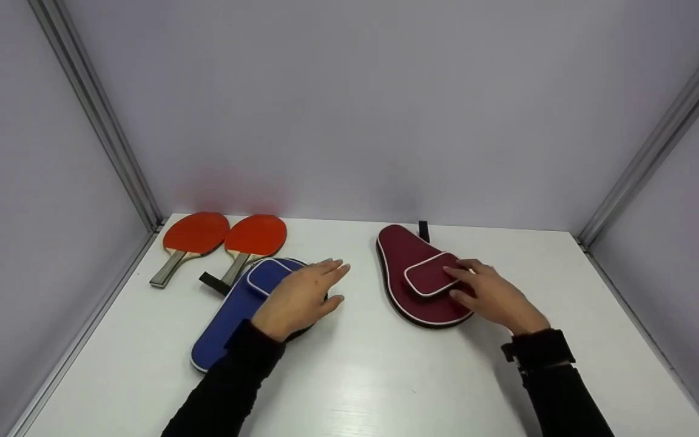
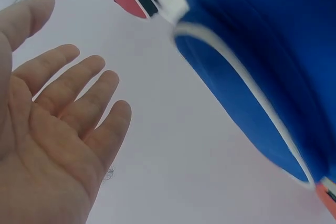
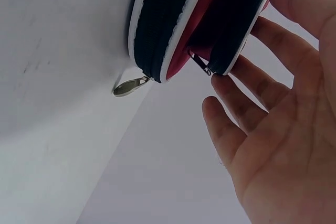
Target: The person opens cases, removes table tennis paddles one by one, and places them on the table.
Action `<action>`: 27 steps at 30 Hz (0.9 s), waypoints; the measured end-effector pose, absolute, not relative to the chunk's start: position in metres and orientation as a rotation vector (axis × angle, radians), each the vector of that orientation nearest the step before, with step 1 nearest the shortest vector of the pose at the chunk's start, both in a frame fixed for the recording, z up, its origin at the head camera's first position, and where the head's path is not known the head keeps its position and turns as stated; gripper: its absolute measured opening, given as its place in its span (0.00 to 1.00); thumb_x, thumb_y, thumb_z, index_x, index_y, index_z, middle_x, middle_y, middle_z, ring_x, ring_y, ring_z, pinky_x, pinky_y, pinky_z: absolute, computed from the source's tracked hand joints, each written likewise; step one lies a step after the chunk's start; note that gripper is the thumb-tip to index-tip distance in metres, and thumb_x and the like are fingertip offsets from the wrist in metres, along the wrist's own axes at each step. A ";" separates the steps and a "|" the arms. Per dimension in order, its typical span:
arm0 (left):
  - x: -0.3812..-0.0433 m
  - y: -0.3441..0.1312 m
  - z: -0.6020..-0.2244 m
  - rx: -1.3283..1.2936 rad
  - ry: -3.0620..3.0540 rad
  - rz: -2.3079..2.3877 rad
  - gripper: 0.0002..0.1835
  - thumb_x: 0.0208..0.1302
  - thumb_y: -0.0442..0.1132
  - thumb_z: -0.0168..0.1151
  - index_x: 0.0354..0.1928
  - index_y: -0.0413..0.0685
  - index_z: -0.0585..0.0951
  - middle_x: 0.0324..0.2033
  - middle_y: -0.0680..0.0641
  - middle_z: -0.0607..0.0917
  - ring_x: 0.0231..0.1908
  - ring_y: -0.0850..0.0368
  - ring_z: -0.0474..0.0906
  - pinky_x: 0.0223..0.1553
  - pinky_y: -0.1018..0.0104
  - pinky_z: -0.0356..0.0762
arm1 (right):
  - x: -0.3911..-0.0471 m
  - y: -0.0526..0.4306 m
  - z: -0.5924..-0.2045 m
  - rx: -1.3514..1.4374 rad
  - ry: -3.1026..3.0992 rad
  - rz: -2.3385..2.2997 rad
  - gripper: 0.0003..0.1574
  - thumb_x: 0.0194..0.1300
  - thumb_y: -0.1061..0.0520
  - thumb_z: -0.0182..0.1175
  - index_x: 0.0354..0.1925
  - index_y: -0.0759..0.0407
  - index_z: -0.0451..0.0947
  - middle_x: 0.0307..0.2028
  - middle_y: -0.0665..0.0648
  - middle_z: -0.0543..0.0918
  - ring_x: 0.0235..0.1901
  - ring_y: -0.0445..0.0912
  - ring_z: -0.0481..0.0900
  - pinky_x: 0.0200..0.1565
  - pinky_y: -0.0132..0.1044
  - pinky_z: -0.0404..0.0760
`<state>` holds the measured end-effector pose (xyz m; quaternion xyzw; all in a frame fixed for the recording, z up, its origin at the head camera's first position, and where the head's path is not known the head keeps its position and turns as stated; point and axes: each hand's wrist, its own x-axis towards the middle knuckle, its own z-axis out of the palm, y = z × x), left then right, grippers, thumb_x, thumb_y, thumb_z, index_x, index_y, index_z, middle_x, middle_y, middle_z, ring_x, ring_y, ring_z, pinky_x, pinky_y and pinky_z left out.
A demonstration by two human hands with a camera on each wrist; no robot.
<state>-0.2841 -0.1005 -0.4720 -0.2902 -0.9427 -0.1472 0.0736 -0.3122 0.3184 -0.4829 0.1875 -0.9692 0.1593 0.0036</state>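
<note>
My left hand [image 1: 300,298] is held over a blue paddle case [image 1: 226,332] with a white-piped pocket. Its fingers are spread and hold nothing; in the left wrist view the palm and the case's blue pocket [image 2: 231,87] appear apart. At the maroon paddle case [image 1: 398,249], my right hand [image 1: 492,294] has its fingertips on the raised front pocket [image 1: 429,276]. The right wrist view shows extended fingers [image 3: 231,124] along the pocket's dark zipped edge, some tips hidden behind it. A metal zipper pull [image 3: 131,85] hangs from the case body.
Two red table tennis paddles lie at the back left: one paddle [image 1: 198,233] at the far corner, the other paddle [image 1: 257,235] partly under the blue case. A black strap [image 1: 215,283] sticks out from the blue case. Walls enclose the white table [image 1: 361,376] at the back and sides.
</note>
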 end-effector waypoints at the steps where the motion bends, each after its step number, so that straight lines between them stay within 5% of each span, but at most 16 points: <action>1: -0.286 -0.095 -0.472 -0.885 -2.822 -0.437 0.34 0.86 0.47 0.72 0.86 0.45 0.78 0.83 0.40 0.82 0.84 0.41 0.80 0.85 0.41 0.79 | -0.312 0.317 -0.484 0.589 -3.037 0.494 0.36 0.89 0.50 0.66 0.87 0.54 0.77 0.85 0.71 0.74 0.85 0.73 0.73 0.81 0.72 0.79; 17: -0.302 -0.015 -0.482 -0.947 -2.870 -0.448 0.35 0.87 0.50 0.70 0.87 0.46 0.77 0.87 0.43 0.78 0.87 0.46 0.76 0.81 0.37 0.84 | -0.303 0.293 -0.483 0.689 -3.022 0.495 0.31 0.88 0.52 0.68 0.83 0.50 0.82 0.82 0.68 0.78 0.81 0.69 0.79 0.76 0.68 0.86; 27: -0.310 0.007 -0.488 -0.895 -2.899 -0.390 0.41 0.81 0.56 0.74 0.88 0.48 0.77 0.86 0.42 0.80 0.86 0.46 0.77 0.84 0.47 0.82 | -0.297 0.280 -0.478 0.804 -3.008 0.450 0.30 0.87 0.53 0.68 0.81 0.50 0.84 0.79 0.65 0.82 0.76 0.64 0.83 0.71 0.64 0.90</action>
